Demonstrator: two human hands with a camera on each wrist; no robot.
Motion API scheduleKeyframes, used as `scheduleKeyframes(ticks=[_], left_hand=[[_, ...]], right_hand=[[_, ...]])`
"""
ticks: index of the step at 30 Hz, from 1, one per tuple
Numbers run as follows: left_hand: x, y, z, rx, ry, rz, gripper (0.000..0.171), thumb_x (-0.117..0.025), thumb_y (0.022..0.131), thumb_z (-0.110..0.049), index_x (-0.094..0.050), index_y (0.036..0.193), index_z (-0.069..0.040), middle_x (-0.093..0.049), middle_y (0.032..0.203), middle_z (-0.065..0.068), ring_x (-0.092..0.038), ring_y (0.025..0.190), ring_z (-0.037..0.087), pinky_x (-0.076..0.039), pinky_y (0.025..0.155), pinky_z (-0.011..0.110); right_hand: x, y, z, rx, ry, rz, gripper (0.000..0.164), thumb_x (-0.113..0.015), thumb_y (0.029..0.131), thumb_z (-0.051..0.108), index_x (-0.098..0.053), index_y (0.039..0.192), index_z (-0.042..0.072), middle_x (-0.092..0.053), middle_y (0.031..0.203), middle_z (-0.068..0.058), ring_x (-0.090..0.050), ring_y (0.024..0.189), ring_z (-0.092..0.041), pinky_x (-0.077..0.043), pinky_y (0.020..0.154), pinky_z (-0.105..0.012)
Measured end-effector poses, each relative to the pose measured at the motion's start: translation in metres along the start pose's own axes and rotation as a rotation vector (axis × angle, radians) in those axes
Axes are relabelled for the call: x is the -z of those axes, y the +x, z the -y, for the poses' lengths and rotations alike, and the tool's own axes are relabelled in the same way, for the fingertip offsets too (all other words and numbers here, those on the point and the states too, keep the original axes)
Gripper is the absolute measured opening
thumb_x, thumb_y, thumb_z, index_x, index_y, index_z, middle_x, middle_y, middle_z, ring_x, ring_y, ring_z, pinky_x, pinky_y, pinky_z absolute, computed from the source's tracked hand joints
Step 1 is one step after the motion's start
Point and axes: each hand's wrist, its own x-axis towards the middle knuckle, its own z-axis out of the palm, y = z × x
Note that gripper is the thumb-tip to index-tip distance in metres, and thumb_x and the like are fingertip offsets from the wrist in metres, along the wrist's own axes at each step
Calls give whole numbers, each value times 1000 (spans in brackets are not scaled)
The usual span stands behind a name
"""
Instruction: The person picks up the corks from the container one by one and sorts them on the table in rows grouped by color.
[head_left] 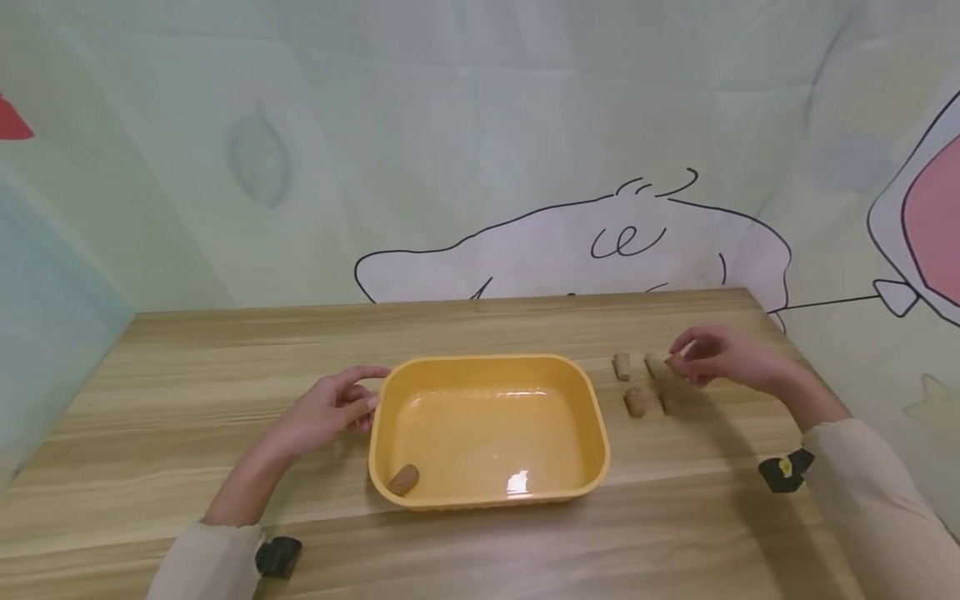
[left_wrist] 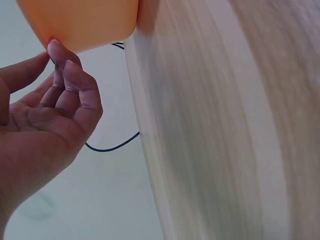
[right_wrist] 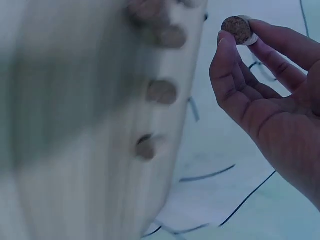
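A yellow plastic basin sits on the wooden table, with one cork lying in its near left corner. My left hand is at the basin's left side, thumb and fingertips pinching its rim; in the left wrist view the basin's wall rises above those fingers. Over at the right, my right hand pinches another cork between thumb and fingertips, its round brown end showing in the right wrist view. Below and beside that hand are several loose corks, among them one standing cork and a darker one.
The wooden table ends at a printed cloth backdrop behind it. Dark wrist straps sit at both sleeves. The loose corks lie between the basin's right side and my right hand.
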Motion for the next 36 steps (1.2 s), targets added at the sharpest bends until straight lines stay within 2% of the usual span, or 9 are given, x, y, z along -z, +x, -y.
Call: scheduleKeyframes(ticks=[5,11,17,27,36], left_hand=[[0,-1,0,29,6,-6,40,-49,93,-4,-39,131,4,-56,80,9,-52,73,20,-50,68,31],[1,-1,0,39,7,-6,41,-49,94,-6,-39,132,4,-56,81,9,-52,74,20,-50,68,30],[1,-2,-1,20,1,-3,41,-49,94,-5,-39,132,5,-55,79,9,-52,73,21,-50,68,31],[0,-3,-2,20,4,-4,40,-48,94,-5,-38,131,6,-55,79,9,-52,73,21,-50,68,32],[0,-2,-2,16,2,-2,40,-49,94,-5,-39,131,5,-55,79,9,-52,73,21,-49,68,32]], right_hand=[[2,-20,-34,-49,1,-44,26,-56,87,3,-50,109,-10,-58,87,-16,-58,73,-17,-50,65,-32],[-5,-29,-52,-85,42,-69,27,-57,86,0,-49,107,-13,-60,91,-17,-60,76,-17,-51,66,-32],[-12,-30,-57,-85,65,-94,25,-57,86,-1,-49,105,-13,-59,89,-16,-60,74,-17,-51,66,-31],[-14,-26,-59,-96,29,-120,27,-59,87,6,-50,106,-10,-59,86,-14,-59,70,-17,-50,62,-31],[-13,-27,-60,-134,34,-99,40,-61,88,19,-48,114,-9,-60,91,-14,-58,73,-20,-50,64,-32]])
